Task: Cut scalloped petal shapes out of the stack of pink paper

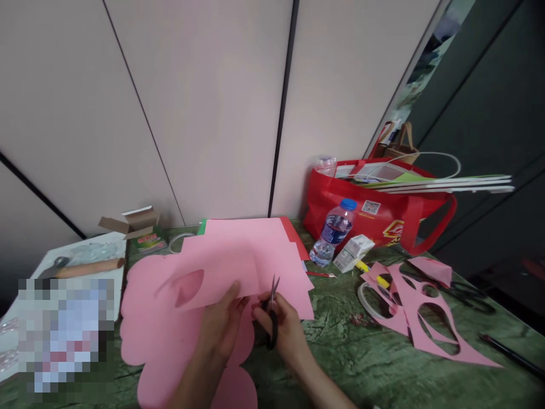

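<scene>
My left hand (221,326) pinches the lower edge of a pink paper sheet (221,267) that has an oval hole cut in it. My right hand (283,329) is closed round the black handles of small scissors (272,309), whose blades point up at the sheet's edge. Under the held sheet lie more pink sheets (170,335), one with a scalloped outline, on the green marbled table (340,352).
Pink offcuts (421,318) with cut-out holes lie to the right, with a tape roll (368,298), yellow pen and black scissors (466,292). Behind are a water bottle (334,233), small carton (353,251) and red bag (383,210). A small open box (136,222) and wooden-handled tool (85,268) sit left.
</scene>
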A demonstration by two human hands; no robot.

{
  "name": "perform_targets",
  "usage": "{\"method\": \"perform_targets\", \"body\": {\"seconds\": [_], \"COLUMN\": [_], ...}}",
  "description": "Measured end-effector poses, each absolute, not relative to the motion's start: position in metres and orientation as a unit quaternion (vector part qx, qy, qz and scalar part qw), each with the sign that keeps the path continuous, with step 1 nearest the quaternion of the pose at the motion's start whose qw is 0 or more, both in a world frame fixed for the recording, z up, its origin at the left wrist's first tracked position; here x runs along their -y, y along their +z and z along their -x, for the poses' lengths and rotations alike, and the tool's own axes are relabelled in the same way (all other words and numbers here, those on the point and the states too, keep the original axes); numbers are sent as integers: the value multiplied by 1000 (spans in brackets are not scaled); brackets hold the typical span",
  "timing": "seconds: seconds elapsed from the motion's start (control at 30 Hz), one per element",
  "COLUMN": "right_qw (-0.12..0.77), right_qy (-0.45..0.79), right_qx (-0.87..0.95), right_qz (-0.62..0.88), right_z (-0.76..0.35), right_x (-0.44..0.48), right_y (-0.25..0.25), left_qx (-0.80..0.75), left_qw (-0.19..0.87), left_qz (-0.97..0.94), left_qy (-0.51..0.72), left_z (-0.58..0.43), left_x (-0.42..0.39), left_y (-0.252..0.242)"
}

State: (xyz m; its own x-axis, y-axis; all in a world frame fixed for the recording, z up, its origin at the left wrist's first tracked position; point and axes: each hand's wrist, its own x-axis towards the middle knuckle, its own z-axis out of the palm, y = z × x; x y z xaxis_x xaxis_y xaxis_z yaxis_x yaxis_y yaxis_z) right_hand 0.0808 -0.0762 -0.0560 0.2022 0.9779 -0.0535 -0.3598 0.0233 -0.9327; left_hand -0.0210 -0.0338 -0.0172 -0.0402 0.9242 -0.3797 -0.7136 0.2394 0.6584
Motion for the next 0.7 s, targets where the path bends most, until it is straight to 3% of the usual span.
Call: {"method": "perform_targets", "body": {"seconds": [0.7], "right_qw": [656], "right_qy": [495], "right_qx": [273], "right_qz": [500], "right_z": [-100], "right_x": [73], "right_y": [-67], "left_qx": [-434], "left_qw": [691], "left_qz": [-196], "left_qy": [544], "left_z": [9], "left_x": [52], "left_y": [-31]}}
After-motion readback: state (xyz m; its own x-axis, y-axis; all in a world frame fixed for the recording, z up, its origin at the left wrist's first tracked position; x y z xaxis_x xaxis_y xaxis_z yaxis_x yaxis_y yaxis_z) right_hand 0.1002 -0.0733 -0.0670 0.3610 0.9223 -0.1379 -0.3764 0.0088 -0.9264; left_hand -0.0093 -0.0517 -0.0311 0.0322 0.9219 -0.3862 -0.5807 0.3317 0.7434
